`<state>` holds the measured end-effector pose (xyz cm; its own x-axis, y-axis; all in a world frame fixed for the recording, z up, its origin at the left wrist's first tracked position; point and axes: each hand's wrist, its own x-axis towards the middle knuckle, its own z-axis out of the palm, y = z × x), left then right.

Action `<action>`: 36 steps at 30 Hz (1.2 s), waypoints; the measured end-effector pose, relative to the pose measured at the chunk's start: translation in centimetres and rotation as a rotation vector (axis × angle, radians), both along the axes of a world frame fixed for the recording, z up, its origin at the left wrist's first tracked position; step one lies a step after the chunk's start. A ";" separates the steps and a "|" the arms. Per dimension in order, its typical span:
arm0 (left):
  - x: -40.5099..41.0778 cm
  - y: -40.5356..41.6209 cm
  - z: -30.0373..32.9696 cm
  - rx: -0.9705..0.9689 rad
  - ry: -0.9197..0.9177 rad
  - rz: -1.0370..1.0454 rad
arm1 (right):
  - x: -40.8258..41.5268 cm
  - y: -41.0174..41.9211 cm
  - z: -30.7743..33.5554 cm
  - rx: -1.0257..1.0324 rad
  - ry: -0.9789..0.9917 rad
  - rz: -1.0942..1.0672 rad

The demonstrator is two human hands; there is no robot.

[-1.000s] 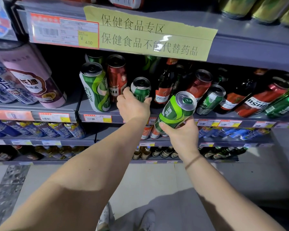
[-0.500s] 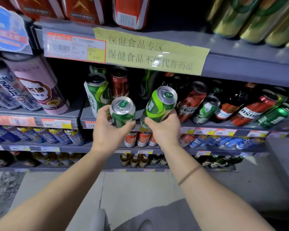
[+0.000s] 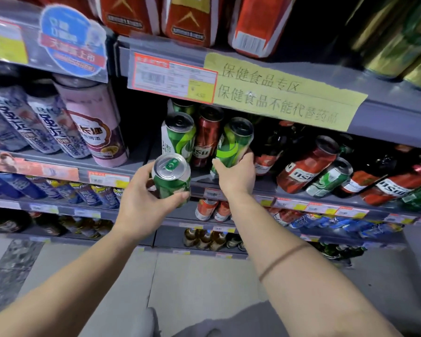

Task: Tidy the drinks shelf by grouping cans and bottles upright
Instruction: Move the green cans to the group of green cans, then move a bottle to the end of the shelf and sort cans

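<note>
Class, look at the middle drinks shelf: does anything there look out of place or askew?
Yes. To the right of the right hand, red cans, a small green can and dark bottles lean over in a mixed jumble, while the tall green can and red can on the left stand upright.

Price tag (image 3: 173,81) print blurred, unreadable. Short can (image 3: 171,177) lower body hidden by left fingers (image 3: 178,197). Tall can (image 3: 233,144) base behind right hand (image 3: 236,177). Gold cans (image 3: 396,40) at 2 o'clock cut by edge. Bottom-shelf bottles (image 3: 204,239) too small to tell.
</note>
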<state>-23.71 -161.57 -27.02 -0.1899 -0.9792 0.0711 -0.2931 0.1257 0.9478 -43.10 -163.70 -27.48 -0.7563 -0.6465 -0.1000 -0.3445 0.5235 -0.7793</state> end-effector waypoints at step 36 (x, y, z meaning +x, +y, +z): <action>-4.8 0.0 -1.2 0.070 0.012 -0.159 | -7.0 2.0 1.0 -0.158 -0.059 -0.160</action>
<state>-28.48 -161.53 -28.24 -0.3428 -0.9394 0.0072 -0.2632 0.1035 0.9592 -50.05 -161.68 -26.47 -0.8462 -0.5301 -0.0540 -0.2184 0.4375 -0.8723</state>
